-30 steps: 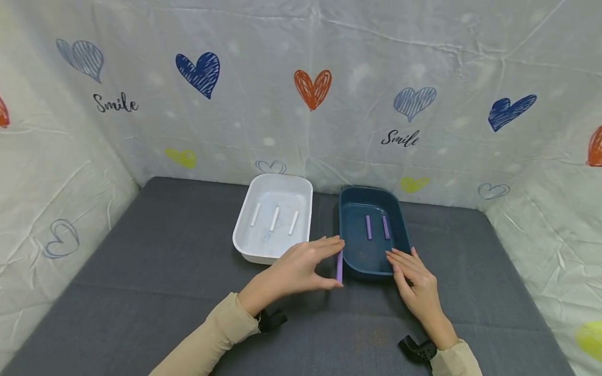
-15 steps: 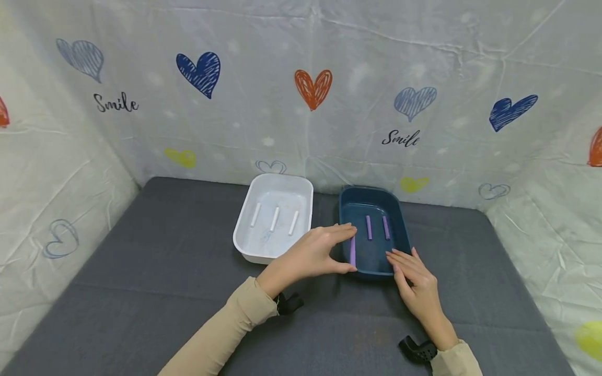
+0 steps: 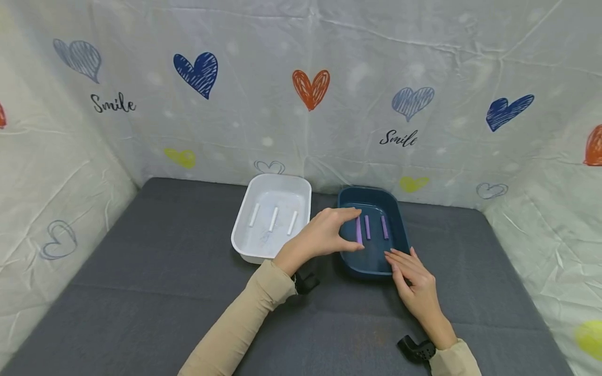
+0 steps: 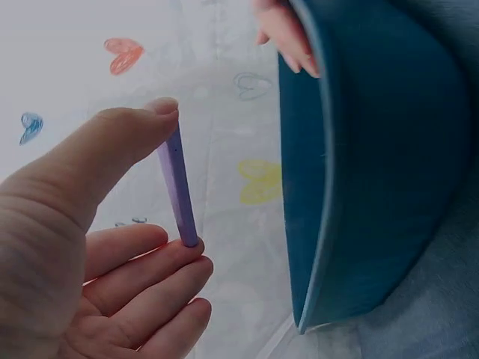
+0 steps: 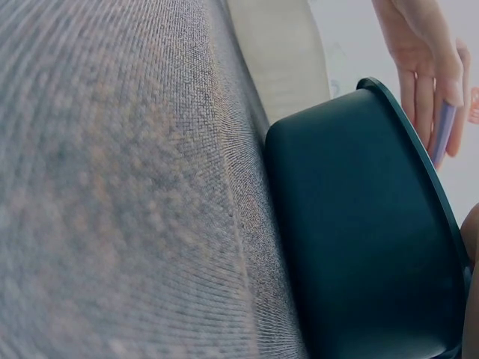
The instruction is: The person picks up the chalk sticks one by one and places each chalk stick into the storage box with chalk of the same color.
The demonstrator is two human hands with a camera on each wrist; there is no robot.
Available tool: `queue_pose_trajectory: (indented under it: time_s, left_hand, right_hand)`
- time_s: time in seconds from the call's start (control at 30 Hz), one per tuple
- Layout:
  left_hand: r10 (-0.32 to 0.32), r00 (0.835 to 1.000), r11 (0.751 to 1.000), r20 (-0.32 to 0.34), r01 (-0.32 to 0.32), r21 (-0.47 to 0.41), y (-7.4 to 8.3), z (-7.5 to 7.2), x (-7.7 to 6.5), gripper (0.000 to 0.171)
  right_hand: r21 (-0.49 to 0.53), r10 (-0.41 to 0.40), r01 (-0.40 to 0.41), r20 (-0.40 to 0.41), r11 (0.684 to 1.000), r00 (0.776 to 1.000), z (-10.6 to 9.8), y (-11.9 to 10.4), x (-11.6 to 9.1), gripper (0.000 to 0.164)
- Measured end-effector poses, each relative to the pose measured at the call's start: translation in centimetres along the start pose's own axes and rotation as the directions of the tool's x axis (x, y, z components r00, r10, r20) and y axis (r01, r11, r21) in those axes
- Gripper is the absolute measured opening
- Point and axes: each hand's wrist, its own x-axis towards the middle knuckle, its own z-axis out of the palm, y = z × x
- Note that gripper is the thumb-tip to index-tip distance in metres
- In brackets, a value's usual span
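My left hand (image 3: pixel 324 232) pinches a purple chalk stick (image 4: pixel 178 187) by its two ends between thumb and fingertips. In the head view it hangs over the left part of the dark blue tray (image 3: pixel 371 263). Two more purple chalk sticks (image 3: pixel 384 227) lie side by side in that tray, just right of the held one. My right hand (image 3: pixel 416 284) rests at the tray's front right corner, fingers fairly straight and reaching over the rim. Those fingertips (image 4: pixel 296 48) show beyond the rim in the left wrist view.
Left of the dark blue tray stands a white tray (image 3: pixel 242 243) with three white chalk sticks (image 3: pixel 274 219) inside. Both trays sit on a grey cloth-covered table (image 3: pixel 141 282), near a pale curtain (image 3: pixel 263 62) printed with hearts. Each wrist wears a black camera mount (image 3: pixel 416 349).
My left hand has carried the purple chalk stick rightward and farther back, from the dark blue tray's left edge to over its inside. My right hand has stayed at the tray's corner.
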Motion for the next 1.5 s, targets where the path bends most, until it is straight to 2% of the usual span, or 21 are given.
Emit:
queue_pose_trajectory:
  time_s: [0.23, 0.5, 0.97, 1.3, 1.5]
  left_hand:
    - [-0.076, 0.997, 0.997, 0.015, 0.076, -0.032, -0.6, 0.2, 2.1, 0.081]
    - [-0.144, 0.989, 0.988, 0.044, 0.146, -0.051, -1.1, 0.9, 3.5, 0.084]
    - [-0.216, 0.974, 0.974, 0.068, 0.219, -0.052, -2.3, 2.6, 5.9, 0.079]
    - [-0.3, 0.952, 0.952, 0.067, 0.303, -0.043, -2.9, 3.5, 6.7, 0.078]
    - [-0.303, 0.949, 0.953, 0.091, 0.304, 0.002, -3.7, 3.9, 6.8, 0.077]
  right_hand:
    - [-0.005, 0.007, -0.007, 0.002, 1.0, 1.0, 0.0, 0.0, 0.0, 0.022]
    - [-0.004, 0.01, -0.01, 0.005, 1.0, 1.0, 0.0, -0.1, 0.0, 0.024]
    - [-0.014, 0.014, -0.014, 0.01, 1.0, 1.0, -0.1, -0.1, 0.0, 0.024]
    - [-0.01, 0.012, -0.012, 0.009, 1.0, 1.0, 0.0, -0.2, 0.0, 0.023]
    - [-0.007, 0.014, -0.014, 0.012, 1.0, 1.0, 0.0, -0.1, 0.0, 0.024]
